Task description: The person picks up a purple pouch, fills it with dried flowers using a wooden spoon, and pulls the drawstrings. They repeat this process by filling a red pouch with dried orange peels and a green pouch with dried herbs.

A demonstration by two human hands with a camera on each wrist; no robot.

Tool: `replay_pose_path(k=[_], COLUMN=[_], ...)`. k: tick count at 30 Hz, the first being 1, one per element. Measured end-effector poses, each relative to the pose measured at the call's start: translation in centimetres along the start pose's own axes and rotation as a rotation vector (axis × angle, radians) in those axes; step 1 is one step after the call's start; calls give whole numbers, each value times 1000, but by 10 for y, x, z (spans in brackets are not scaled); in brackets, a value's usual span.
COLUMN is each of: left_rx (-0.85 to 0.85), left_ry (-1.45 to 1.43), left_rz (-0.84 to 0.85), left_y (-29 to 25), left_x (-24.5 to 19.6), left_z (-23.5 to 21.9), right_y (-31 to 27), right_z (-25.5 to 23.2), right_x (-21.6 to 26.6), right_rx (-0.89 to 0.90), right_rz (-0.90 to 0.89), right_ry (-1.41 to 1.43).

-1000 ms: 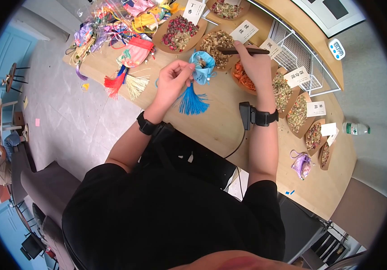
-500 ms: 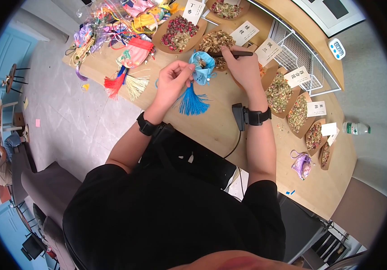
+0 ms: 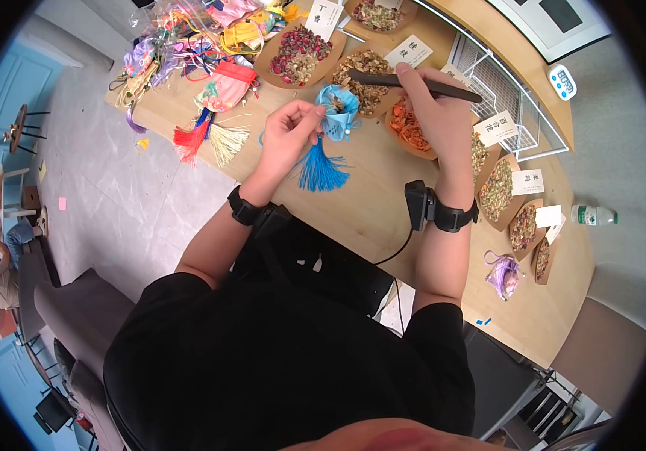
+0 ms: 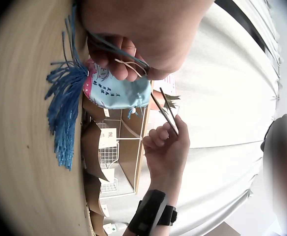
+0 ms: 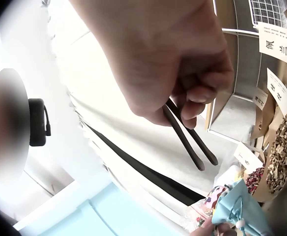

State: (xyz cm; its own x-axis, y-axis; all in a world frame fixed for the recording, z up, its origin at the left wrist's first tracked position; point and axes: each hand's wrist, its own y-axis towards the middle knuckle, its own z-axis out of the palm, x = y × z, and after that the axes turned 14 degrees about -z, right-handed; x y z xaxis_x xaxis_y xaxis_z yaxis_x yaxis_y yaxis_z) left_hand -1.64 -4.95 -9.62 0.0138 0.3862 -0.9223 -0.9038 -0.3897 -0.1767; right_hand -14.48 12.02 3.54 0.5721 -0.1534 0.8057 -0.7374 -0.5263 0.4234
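Observation:
My left hand (image 3: 289,135) pinches the rim of a light blue drawstring pouch (image 3: 344,124), and a blue tassel (image 3: 321,169) hangs beneath it. The pouch mouth gapes, with some brown bits showing inside. Dark slim tongs (image 3: 383,79) are in my right hand (image 3: 437,113), gripped between thumb and fingers. Their tips lie over the paper tray of brown chopped pieces (image 3: 360,66) in the head view. From the right wrist, the two prongs (image 5: 188,140) stand slightly apart with nothing visible between them. Below the right hand is a tray of orange shreds (image 3: 407,128).
More paper trays of dried flowers (image 3: 497,192) with label cards curve along the table's far side. Finished-looking pouches (image 3: 225,86) pile up at the left. A small purple pouch (image 3: 502,276) lies at the right, near a white wire rack (image 3: 492,90) and a bottle (image 3: 595,215).
Half a second ago my right hand dipped the tongs towards the brown pieces; now it has drawn back to the right and up. The left hand and pouch have stayed put.

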Motion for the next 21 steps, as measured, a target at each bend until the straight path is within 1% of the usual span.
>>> replay_pose_path(k=[3,6,9,10,13,16,17,19,21], left_rx=[-1,-4,-6,-6,-2,7,6,1,2], left_ry=[0,2,3,3,5,-8,-8,-11,-7], left_rz=[2,2,2,2,1,-1,-4,-10,-8], left_y=[0,0,-1,-1,-1,0,-1,-2,-2], left_x=[0,-1,-1,-1,-2,-1,-1,-1,-1], left_z=[0,0,1,1,0,0,0,0,0], right_y=[2,1,-2,-2,2,3,5,10,11], right_z=[-4,1,10,11,15,14,11,5,5], right_x=[-1,-27,-41,-44,-47,-56,-56,-56,-61], right_rx=[-10,39,148,233,274,126,99,48,67], right_rz=[62,-9,1,5,52,109,113,120,162], right_ry=[-56,-148,-219,-237,-302,-255,-287,-349,-362])
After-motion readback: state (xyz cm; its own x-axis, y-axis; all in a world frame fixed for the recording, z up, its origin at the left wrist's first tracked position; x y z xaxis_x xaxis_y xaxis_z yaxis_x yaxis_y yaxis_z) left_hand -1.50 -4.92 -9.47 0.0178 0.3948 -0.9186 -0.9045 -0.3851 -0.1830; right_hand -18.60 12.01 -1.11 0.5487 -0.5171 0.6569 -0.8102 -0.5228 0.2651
